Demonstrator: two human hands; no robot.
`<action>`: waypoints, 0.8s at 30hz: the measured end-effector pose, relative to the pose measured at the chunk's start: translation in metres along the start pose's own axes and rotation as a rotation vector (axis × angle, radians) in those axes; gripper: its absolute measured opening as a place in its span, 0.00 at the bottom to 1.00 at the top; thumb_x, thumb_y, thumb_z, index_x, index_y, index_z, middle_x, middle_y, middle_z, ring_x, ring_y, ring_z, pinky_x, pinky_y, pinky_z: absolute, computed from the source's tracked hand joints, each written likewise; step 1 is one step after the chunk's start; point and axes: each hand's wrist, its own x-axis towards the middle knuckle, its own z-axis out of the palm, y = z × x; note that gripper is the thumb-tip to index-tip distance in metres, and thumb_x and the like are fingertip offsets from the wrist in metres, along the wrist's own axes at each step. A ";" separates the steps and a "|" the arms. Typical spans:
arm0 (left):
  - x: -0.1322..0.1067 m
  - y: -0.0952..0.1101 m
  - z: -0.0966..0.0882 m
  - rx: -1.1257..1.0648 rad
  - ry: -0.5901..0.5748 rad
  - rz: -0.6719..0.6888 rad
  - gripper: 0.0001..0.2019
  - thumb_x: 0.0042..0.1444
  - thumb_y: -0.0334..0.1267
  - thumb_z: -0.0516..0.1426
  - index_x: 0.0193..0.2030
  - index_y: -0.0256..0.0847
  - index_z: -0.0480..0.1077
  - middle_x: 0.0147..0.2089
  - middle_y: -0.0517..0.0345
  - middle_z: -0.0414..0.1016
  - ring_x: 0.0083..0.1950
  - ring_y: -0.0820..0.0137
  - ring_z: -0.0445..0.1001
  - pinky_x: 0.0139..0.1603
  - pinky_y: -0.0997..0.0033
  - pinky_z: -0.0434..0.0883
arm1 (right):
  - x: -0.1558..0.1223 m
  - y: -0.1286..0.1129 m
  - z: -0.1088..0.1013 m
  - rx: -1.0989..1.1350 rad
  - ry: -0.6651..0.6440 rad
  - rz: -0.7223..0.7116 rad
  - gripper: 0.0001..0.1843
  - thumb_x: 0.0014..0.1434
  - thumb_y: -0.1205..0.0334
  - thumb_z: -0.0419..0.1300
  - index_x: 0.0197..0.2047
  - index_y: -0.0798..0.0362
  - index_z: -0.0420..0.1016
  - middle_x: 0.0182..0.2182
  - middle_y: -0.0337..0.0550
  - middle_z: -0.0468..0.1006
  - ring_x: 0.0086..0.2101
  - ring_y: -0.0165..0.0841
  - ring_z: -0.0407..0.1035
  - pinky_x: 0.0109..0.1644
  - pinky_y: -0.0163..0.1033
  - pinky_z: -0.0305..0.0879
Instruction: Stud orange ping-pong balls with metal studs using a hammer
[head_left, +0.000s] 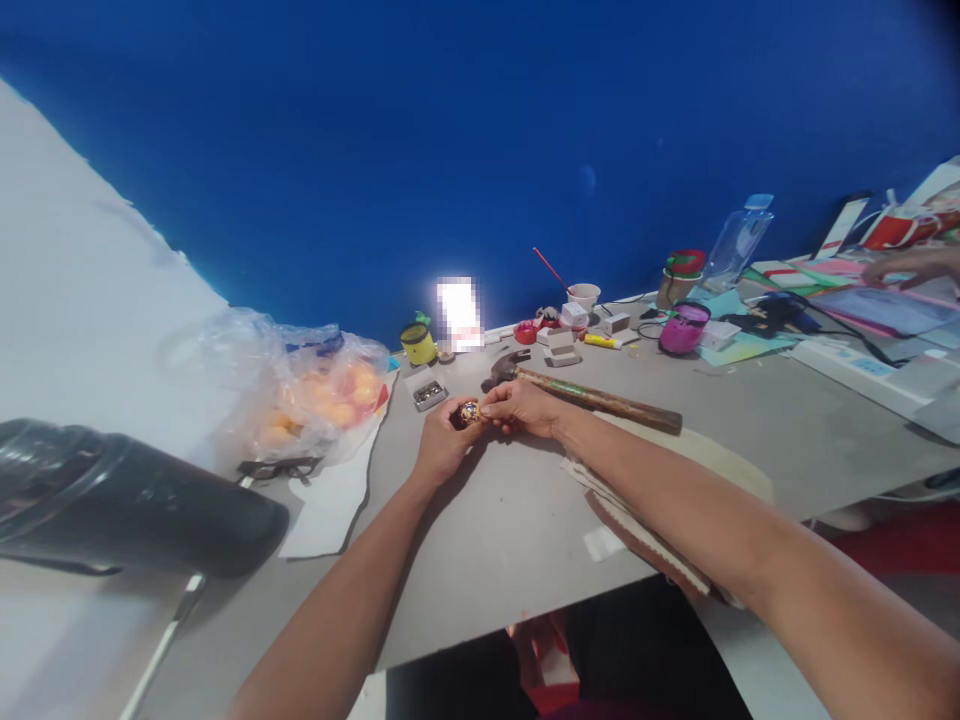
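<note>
Both my hands meet over the grey table [495, 520] around a small round ornamented object [469, 411] with gold and dark patterning. My left hand [442, 440] is curled under it and grips it. My right hand [521, 408] pinches it from the right with closed fingertips. Just behind my right hand lies a hammer [592, 392] with a wooden handle, its head pointing left. A small open tin [430, 394] of tiny metal pieces sits just beyond my left hand.
A plastic bag of orange balls [315, 395] and black glasses [279, 467] lie left. A black cylinder [127, 505] juts in at near left. Cups, small boxes, a pink tub [684, 328], a bottle [736, 245] and papers crowd the back right, where another person's hand [911, 265] rests.
</note>
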 end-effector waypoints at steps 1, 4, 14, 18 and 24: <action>0.000 0.000 0.000 -0.002 0.000 0.001 0.16 0.45 0.39 0.71 0.42 0.38 0.82 0.30 0.57 0.78 0.31 0.68 0.72 0.33 0.70 0.69 | 0.000 0.000 0.001 -0.011 0.004 -0.004 0.12 0.45 0.66 0.77 0.31 0.57 0.80 0.22 0.39 0.77 0.21 0.25 0.67 0.22 0.27 0.64; 0.001 0.000 0.000 -0.010 0.004 0.002 0.15 0.43 0.39 0.72 0.40 0.38 0.82 0.30 0.57 0.77 0.30 0.69 0.71 0.32 0.71 0.68 | -0.002 -0.001 0.004 -0.043 0.022 -0.029 0.12 0.45 0.66 0.77 0.30 0.57 0.80 0.22 0.39 0.77 0.21 0.24 0.67 0.22 0.28 0.65; 0.002 -0.004 0.000 0.071 0.010 0.040 0.13 0.45 0.39 0.67 0.40 0.40 0.81 0.33 0.56 0.78 0.32 0.67 0.73 0.33 0.70 0.70 | -0.005 0.003 0.017 -0.186 0.092 -0.173 0.09 0.48 0.66 0.73 0.28 0.55 0.77 0.23 0.38 0.76 0.21 0.26 0.69 0.22 0.31 0.68; 0.003 -0.007 0.001 0.095 0.051 0.054 0.12 0.44 0.37 0.65 0.38 0.40 0.80 0.33 0.57 0.77 0.33 0.67 0.73 0.33 0.71 0.69 | -0.005 0.004 0.021 -0.277 0.132 -0.243 0.05 0.52 0.68 0.69 0.28 0.55 0.76 0.22 0.37 0.76 0.20 0.26 0.68 0.22 0.31 0.68; 0.002 -0.007 0.003 0.054 0.061 0.012 0.10 0.43 0.35 0.64 0.36 0.41 0.80 0.32 0.59 0.76 0.33 0.68 0.70 0.32 0.72 0.66 | -0.006 0.005 0.027 -0.362 0.194 -0.278 0.06 0.54 0.70 0.67 0.28 0.54 0.75 0.20 0.36 0.75 0.19 0.26 0.68 0.22 0.31 0.66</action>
